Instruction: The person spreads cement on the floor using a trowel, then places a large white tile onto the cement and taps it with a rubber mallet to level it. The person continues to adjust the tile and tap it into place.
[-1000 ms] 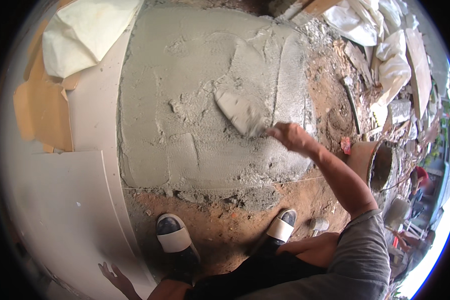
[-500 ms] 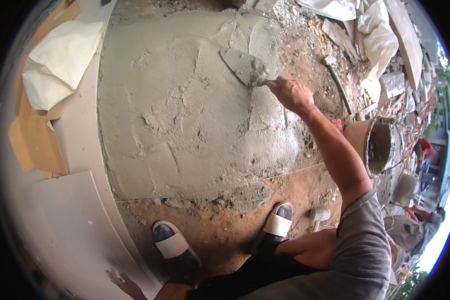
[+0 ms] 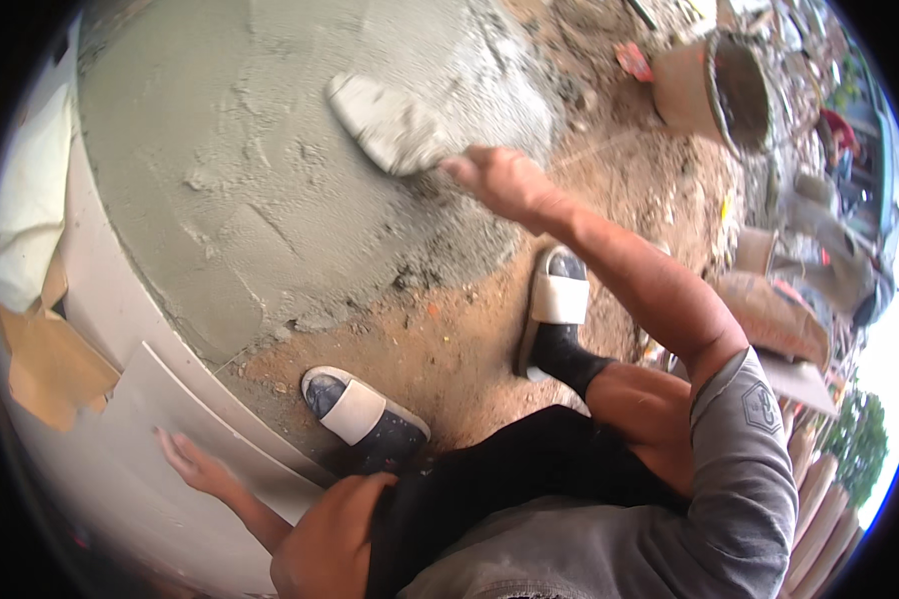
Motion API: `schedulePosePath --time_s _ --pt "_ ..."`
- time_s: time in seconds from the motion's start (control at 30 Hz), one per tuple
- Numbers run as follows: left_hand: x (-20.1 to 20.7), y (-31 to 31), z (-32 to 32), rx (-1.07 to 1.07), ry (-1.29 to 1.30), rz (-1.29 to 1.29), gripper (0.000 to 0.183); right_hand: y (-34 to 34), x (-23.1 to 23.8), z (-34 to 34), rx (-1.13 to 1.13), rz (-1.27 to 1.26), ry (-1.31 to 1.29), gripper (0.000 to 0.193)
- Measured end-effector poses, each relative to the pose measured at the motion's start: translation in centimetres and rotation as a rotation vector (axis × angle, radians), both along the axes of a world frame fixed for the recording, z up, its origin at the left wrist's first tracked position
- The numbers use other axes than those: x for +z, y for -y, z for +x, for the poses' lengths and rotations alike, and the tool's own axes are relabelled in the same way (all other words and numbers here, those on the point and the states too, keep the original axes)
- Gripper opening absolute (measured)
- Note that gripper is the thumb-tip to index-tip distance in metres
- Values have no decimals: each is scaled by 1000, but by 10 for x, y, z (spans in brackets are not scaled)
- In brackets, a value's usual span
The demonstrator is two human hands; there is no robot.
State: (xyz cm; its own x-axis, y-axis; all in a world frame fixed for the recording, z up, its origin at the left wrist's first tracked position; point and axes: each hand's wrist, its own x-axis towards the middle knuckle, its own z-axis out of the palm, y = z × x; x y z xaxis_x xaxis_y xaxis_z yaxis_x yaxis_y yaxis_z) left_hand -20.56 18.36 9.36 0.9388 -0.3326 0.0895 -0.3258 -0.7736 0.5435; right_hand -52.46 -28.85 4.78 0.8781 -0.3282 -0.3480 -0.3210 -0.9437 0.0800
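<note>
My right hand (image 3: 504, 185) is wrapped round the handle of a trowel (image 3: 382, 122) whose broad blade is smeared with grey cement. The blade is over the near right part of a wet cement bed (image 3: 255, 150); whether it touches the surface is hard to tell. Ridges and shallow grooves mark that bed, and its near edge is rough and crumbly. At the lower left, my left hand (image 3: 190, 464) is empty, its fingers stretched out, beside a pale flat panel (image 3: 140, 439). I cannot tell whether it rests on the panel.
My sandalled feet stand on brown soil (image 3: 440, 349) along the cement's near edge. A cement-crusted bucket (image 3: 684, 90) lies tipped at the upper right, with rubble around it. Cardboard (image 3: 60, 369) and a white sack (image 3: 30, 210) lie left. Another person (image 3: 834, 250) is farther right.
My right hand has brought the trowel toward me and to the left, turning up a cement-smeared blade face. My left hand has risen and moved left. The view has shifted, and my right foot has stepped.
</note>
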Motion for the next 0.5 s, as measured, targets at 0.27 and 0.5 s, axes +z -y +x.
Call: schedulePosePath --time_s 0.27,0.5 --pt "-23 143 26 -262 -128 -337 44 -19 45 -45 -351 -187 68 38" --pt "-33 164 20 -252 -255 -364 44 -17 87 -74 -952 200 272 42"
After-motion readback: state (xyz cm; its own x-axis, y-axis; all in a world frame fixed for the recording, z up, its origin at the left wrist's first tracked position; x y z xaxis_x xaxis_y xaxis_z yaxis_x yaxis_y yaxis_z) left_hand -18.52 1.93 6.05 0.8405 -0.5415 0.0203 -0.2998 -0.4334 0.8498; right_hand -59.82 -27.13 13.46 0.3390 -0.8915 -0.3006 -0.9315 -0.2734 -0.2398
